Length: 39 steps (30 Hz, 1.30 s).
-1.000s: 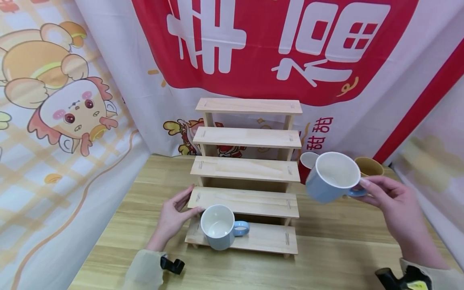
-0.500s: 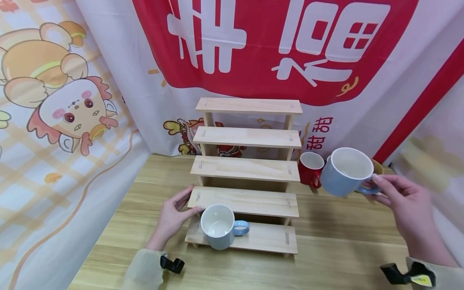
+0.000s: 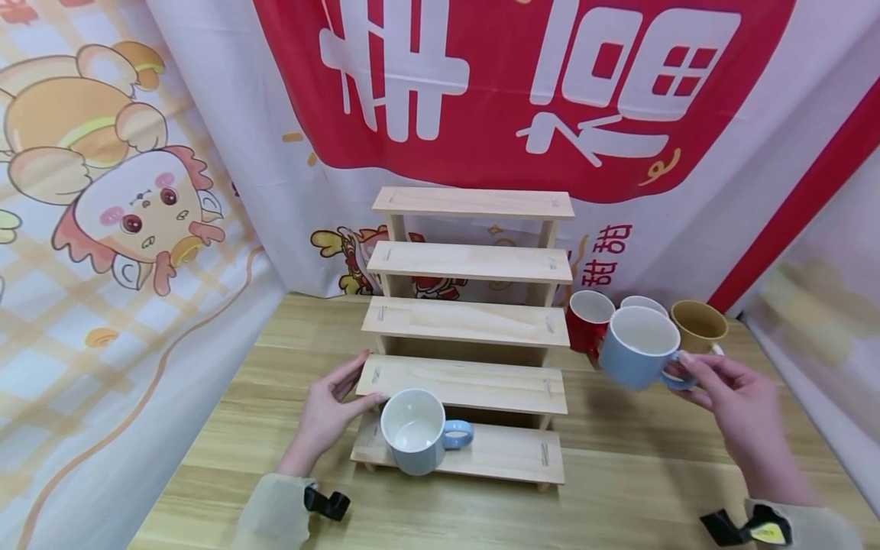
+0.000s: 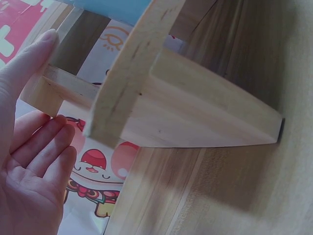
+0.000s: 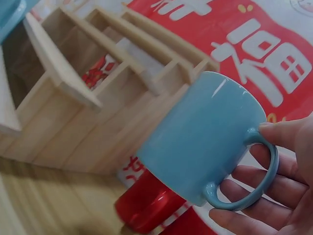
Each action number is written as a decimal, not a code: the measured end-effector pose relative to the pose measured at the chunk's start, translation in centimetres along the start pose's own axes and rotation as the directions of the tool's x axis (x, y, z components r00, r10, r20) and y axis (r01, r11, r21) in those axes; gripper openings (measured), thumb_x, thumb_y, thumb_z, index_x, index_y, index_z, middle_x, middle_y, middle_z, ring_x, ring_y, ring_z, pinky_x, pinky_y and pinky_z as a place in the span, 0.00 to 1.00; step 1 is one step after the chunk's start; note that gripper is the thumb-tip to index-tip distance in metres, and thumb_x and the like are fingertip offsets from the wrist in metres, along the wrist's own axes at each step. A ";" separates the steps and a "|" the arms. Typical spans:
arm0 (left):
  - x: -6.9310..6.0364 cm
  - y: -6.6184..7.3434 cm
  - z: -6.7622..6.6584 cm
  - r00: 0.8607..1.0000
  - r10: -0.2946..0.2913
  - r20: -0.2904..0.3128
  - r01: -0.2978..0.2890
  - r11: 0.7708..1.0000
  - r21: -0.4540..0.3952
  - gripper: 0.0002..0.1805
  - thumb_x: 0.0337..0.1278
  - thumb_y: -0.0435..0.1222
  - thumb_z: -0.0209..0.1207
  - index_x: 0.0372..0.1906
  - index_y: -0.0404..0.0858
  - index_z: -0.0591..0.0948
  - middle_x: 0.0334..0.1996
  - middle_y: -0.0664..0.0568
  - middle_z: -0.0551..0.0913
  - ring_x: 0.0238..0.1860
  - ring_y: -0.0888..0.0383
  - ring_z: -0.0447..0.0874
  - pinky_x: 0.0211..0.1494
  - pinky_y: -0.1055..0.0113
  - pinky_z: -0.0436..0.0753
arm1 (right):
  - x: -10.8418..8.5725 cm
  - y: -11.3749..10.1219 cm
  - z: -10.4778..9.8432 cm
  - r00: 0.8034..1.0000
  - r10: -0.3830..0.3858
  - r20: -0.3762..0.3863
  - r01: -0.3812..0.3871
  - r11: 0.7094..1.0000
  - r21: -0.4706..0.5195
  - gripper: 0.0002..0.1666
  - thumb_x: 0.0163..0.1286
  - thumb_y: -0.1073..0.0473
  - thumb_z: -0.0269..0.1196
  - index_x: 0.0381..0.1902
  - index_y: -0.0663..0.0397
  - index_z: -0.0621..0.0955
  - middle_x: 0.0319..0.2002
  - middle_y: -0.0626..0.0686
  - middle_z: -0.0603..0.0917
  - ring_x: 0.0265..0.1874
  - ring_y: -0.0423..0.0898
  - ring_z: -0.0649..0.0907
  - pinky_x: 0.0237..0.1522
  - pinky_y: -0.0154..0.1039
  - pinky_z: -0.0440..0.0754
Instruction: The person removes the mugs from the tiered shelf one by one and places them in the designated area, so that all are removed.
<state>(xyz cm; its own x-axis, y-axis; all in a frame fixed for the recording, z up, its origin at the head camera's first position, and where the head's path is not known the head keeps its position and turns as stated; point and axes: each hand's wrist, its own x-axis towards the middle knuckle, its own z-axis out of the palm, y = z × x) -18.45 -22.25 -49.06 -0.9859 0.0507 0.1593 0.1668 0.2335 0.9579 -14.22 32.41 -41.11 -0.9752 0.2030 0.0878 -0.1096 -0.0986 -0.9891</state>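
My right hand (image 3: 739,412) holds a blue mug (image 3: 635,351) by its handle, in the air to the right of the wooden step rack (image 3: 467,321). In the right wrist view, the thumb and fingers (image 5: 288,132) are around the handle of the blue mug (image 5: 205,137). My left hand (image 3: 326,416) touches the left end of the rack's second step from the bottom, thumb and fingers relaxed. Another blue mug (image 3: 414,439) stands upright on the bottom step, its handle to the right. The left wrist view shows my left hand (image 4: 34,166) at the rack's side (image 4: 195,112).
Behind the held mug stand a red mug (image 3: 587,325), a partly hidden white-rimmed mug (image 3: 645,303) and a brown mug (image 3: 700,321) on the wooden table (image 3: 632,489). A printed cloth (image 3: 495,160) hangs behind the rack.
The held blue mug first went right, then came back left and lower, uncovering the brown mug and the white-rimmed one. My left hand and the mug on the bottom step have stayed put.
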 end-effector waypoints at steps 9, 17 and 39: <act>0.0 0.0 0.1 1.000 -0.001 0.003 0.001 1.000 0.000 0.44 0.45 0.41 0.80 0.70 0.38 0.75 0.70 0.48 0.73 0.69 0.50 0.70 0.69 0.70 0.71 | -0.5 3.6 0.4 0.998 0.048 -0.030 -0.048 0.999 0.003 0.08 0.72 0.60 0.67 0.43 0.59 0.89 0.38 0.49 0.90 0.37 0.43 0.90 0.38 0.39 0.90; 0.0 0.0 0.2 1.000 0.002 -0.001 -0.002 1.000 -0.013 0.44 0.45 0.39 0.80 0.70 0.37 0.75 0.69 0.47 0.73 0.69 0.51 0.71 0.68 0.70 0.72 | -0.8 6.4 0.8 0.980 0.134 -0.147 -0.148 0.985 -0.092 0.08 0.72 0.57 0.69 0.40 0.56 0.89 0.34 0.43 0.89 0.34 0.37 0.88 0.36 0.35 0.90; 0.1 -0.2 0.1 1.000 0.005 -0.005 -0.005 1.000 -0.005 0.43 0.45 0.40 0.80 0.70 0.38 0.75 0.70 0.47 0.73 0.69 0.51 0.71 0.68 0.71 0.72 | -1.5 8.5 2.6 0.939 0.243 -0.245 -0.288 0.943 -0.169 0.22 0.68 0.46 0.71 0.46 0.60 0.88 0.34 0.43 0.89 0.34 0.37 0.88 0.40 0.34 0.89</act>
<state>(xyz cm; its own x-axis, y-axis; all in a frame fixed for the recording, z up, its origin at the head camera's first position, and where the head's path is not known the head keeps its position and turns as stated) -18.60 -22.16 -49.26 -0.9851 0.0471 0.1654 0.1718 0.2286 0.9582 -14.24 28.72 -49.33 -0.8951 0.4048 -0.1872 0.2102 0.0127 -0.9776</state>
